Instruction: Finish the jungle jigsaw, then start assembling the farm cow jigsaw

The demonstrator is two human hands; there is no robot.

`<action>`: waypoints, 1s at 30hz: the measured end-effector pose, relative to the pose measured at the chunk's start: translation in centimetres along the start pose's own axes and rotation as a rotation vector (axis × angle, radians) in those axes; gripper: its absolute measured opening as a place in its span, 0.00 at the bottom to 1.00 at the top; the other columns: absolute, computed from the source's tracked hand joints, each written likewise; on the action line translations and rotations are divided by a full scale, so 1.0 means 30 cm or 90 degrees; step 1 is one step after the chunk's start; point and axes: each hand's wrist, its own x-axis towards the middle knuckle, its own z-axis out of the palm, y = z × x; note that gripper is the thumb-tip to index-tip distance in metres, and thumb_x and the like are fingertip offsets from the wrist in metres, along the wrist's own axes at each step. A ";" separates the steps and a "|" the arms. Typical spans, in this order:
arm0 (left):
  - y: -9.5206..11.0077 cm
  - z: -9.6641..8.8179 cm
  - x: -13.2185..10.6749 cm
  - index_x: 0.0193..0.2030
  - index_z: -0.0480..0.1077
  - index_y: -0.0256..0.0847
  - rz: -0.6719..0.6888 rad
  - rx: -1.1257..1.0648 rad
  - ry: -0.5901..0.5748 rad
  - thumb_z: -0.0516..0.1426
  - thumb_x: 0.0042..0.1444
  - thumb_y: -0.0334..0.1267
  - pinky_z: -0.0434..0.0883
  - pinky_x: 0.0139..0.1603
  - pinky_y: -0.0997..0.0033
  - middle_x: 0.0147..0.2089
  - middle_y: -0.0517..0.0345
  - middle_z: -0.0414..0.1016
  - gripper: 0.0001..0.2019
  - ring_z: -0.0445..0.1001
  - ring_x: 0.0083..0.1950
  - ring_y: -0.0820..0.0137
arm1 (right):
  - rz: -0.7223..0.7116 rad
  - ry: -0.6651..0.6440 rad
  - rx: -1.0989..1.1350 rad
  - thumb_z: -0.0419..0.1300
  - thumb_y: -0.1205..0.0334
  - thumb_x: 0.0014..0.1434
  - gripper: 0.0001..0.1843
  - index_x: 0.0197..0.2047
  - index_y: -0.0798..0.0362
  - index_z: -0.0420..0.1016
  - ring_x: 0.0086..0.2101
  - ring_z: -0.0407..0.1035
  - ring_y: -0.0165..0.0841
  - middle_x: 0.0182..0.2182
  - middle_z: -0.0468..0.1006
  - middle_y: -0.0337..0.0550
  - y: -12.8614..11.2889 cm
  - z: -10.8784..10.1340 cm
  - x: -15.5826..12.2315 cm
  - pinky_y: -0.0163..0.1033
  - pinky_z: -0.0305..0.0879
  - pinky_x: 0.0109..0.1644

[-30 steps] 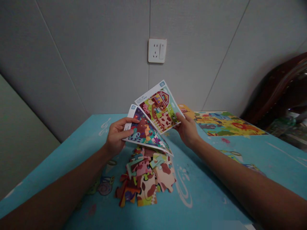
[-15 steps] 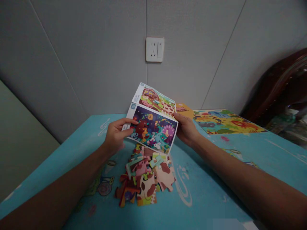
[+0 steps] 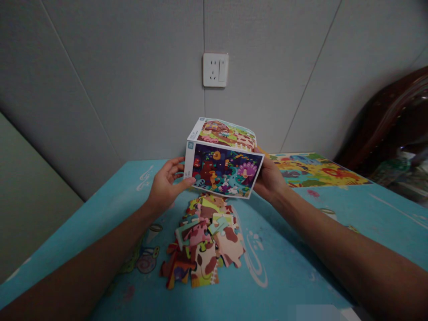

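Note:
A folded picture leaflet [image 3: 224,169], its lower panel a dark night forest and its upper panel a farm scene, is held up above the table. My left hand [image 3: 169,183] grips its left edge, thumb on the front and fingers behind. At the right edge, my right hand [image 3: 271,180] holds it with the fingers mostly hidden behind the paper. Below the leaflet lies a heap of jigsaw puzzle pieces [image 3: 203,245], several showing brown-and-white cow patches.
A blue patterned tablecloth [image 3: 287,267] covers the table. On the back right lies a colourful animal picture [image 3: 321,171]. A wall socket [image 3: 216,70] is on the grey wall behind. Dark red furniture [image 3: 384,120] stands at the right.
The leaflet has shifted right and levelled out, its lower edge rising to uncover more puzzle pieces. My right hand has moved right with it; my left-hand fingers have gone from its front to behind.

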 end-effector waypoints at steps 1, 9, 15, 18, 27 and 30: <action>-0.001 0.000 0.000 0.45 0.72 0.36 -0.008 0.014 -0.002 0.68 0.42 0.39 0.74 0.47 0.60 0.40 0.52 0.79 0.22 0.77 0.42 0.61 | -0.021 -0.009 -0.006 0.63 0.57 0.54 0.13 0.42 0.52 0.76 0.44 0.76 0.44 0.37 0.83 0.43 -0.003 0.000 0.000 0.53 0.72 0.50; -0.033 -0.027 0.028 0.38 0.78 0.39 0.054 0.064 0.217 0.68 0.44 0.38 0.73 0.53 0.60 0.46 0.53 0.78 0.12 0.74 0.53 0.59 | -0.099 -0.064 -0.135 0.68 0.54 0.48 0.11 0.30 0.51 0.77 0.41 0.75 0.41 0.33 0.83 0.41 0.023 -0.020 -0.011 0.44 0.70 0.46; 0.008 -0.009 0.037 0.45 0.74 0.39 -0.117 -0.253 0.185 0.64 0.51 0.34 0.79 0.45 0.58 0.43 0.54 0.78 0.14 0.78 0.45 0.61 | -0.068 0.029 -0.212 0.73 0.50 0.41 0.16 0.25 0.53 0.76 0.28 0.70 0.30 0.25 0.78 0.38 0.076 -0.023 -0.015 0.38 0.69 0.37; 0.034 -0.021 0.033 0.56 0.69 0.43 -0.185 -0.380 0.116 0.57 0.60 0.44 0.78 0.47 0.49 0.47 0.51 0.78 0.18 0.78 0.48 0.57 | -0.045 0.062 -0.209 0.75 0.50 0.36 0.20 0.22 0.54 0.72 0.27 0.69 0.29 0.24 0.77 0.38 0.101 -0.028 -0.014 0.38 0.70 0.36; -0.028 -0.056 0.048 0.49 0.70 0.32 -0.213 -0.318 0.041 0.64 0.53 0.36 0.78 0.50 0.49 0.49 0.40 0.78 0.18 0.77 0.52 0.51 | -0.104 0.144 -0.324 0.75 0.52 0.34 0.24 0.26 0.52 0.66 0.24 0.70 0.31 0.22 0.76 0.36 0.153 -0.083 0.023 0.38 0.70 0.29; -0.031 -0.063 0.047 0.53 0.68 0.33 -0.256 -0.305 0.020 0.63 0.55 0.36 0.80 0.45 0.53 0.50 0.39 0.78 0.21 0.79 0.48 0.53 | -0.108 0.138 -0.324 0.74 0.53 0.36 0.24 0.31 0.52 0.65 0.25 0.73 0.33 0.23 0.77 0.36 0.158 -0.082 0.021 0.41 0.72 0.31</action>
